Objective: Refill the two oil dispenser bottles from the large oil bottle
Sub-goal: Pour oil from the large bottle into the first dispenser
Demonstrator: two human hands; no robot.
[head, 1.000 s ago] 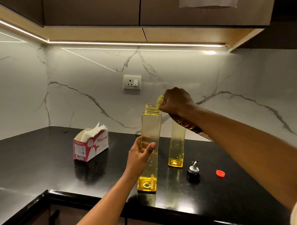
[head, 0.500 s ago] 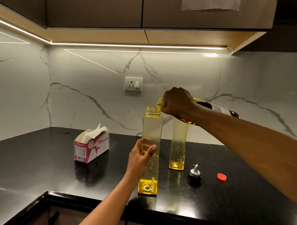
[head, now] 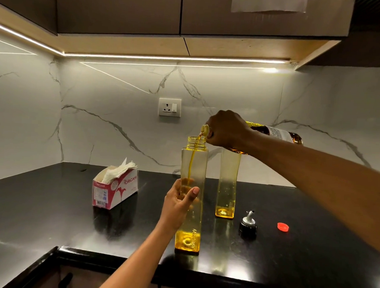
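Two tall yellow square dispenser bottles stand uncapped on the black counter. My left hand (head: 177, 204) grips the near dispenser bottle (head: 194, 165) around its middle. My right hand (head: 227, 129) holds the large oil bottle (head: 275, 134) by its neck, tipped almost level, its mouth over the near bottle's opening. A thin stream of oil runs down inside, and a shallow pool lies at the bottom. The second dispenser bottle (head: 226, 188) stands behind to the right with a little oil at its base, its top hidden by my right hand.
A black pourer cap with a metal spout (head: 248, 225) and a small red cap (head: 282, 226) lie on the counter (head: 53, 214) to the right. A tissue box (head: 115, 187) sits at the left. The counter's front edge runs just below the near bottle.
The large oil bottle has been tipped further, its base rising to about level. Oil now streams into the near dispenser bottle. My left hand has kept its hold.
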